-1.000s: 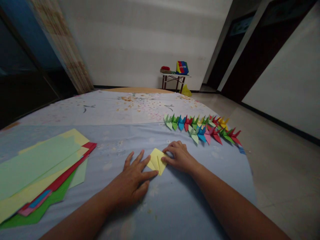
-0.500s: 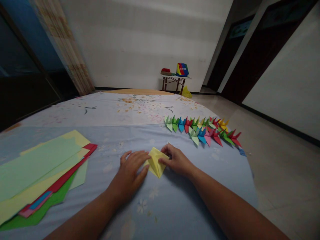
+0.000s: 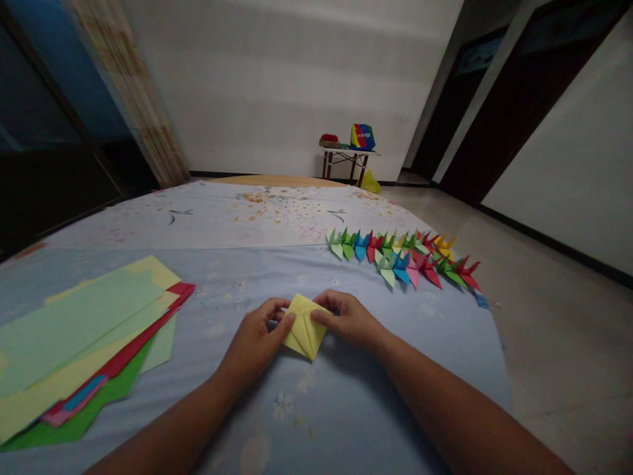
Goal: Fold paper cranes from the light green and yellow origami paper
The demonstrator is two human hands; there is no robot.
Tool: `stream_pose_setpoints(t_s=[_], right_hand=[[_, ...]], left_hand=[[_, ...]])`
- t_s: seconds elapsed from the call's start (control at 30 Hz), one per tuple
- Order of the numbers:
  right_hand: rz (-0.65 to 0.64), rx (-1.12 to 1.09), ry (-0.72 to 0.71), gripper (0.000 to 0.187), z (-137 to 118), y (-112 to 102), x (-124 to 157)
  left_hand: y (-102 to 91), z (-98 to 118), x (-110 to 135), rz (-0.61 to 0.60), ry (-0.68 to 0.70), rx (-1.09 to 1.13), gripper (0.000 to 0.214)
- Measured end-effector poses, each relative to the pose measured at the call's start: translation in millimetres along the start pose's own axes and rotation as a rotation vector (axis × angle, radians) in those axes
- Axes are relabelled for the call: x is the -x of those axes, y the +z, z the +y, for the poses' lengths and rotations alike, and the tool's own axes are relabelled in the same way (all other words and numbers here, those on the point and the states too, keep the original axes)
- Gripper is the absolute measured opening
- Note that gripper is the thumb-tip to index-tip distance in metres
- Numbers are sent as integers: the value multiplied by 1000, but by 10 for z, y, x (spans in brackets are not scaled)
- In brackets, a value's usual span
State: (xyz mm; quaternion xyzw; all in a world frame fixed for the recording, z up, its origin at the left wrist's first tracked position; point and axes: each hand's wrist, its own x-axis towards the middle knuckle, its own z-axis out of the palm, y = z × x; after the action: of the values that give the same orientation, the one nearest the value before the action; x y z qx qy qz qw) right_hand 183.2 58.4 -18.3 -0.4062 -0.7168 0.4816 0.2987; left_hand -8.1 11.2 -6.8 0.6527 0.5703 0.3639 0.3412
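Observation:
A folded yellow paper (image 3: 305, 330), roughly diamond-shaped with creases down its middle, is held between my two hands above the blue floral cloth. My left hand (image 3: 264, 330) pinches its left corner, thumb in front and fingers behind. On the opposite corner my right hand (image 3: 346, 318) has its thumb on the front face, the fingers curled behind the sheet. The backs of the paper and most fingertips are hidden.
Coloured paper sheets (image 3: 93, 323) lie stacked at the left of the table. Folded paper cranes (image 3: 400, 264) stand in rows on the right. A small table (image 3: 349, 153) with a colourful box (image 3: 362, 136) stands by the far wall.
My left hand has gone from lying with fingers stretched beside the paper to pinching its left corner. The yellow paper has tilted slightly; my right hand keeps its hold.

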Motion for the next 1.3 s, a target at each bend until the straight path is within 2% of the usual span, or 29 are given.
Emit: stream_pose_setpoints(t_s=[0.07, 0.13, 0.27, 0.33, 0.53, 0.83, 1.0, 1.3], right_hand=[[-9, 38, 42, 21, 14, 4, -10], [4, 173, 56, 19, 11, 6, -13], [78, 561, -26, 13, -21, -2, -14], [76, 624, -48, 12, -23, -8, -24], [36, 590, -73, 15, -2, -25, -93], [-11, 609, -123, 8, -33, -77, -116], [-3, 650, -178, 13, 22, -23, -146], [46, 669, -216, 11, 41, 46, -129]], left_hand=[[13, 7, -22, 9, -10, -35, 32], [23, 9, -49, 28, 9, -144, 28], [41, -6, -95, 51, 47, -422, 18], [54, -25, -106, 56, 48, -482, 16], [86, -63, -113, 61, 73, -528, 16], [105, -74, -111, 77, 58, -526, 13], [122, -85, -113, 92, 59, -549, 14], [132, -80, -109, 100, 70, -556, 11]])
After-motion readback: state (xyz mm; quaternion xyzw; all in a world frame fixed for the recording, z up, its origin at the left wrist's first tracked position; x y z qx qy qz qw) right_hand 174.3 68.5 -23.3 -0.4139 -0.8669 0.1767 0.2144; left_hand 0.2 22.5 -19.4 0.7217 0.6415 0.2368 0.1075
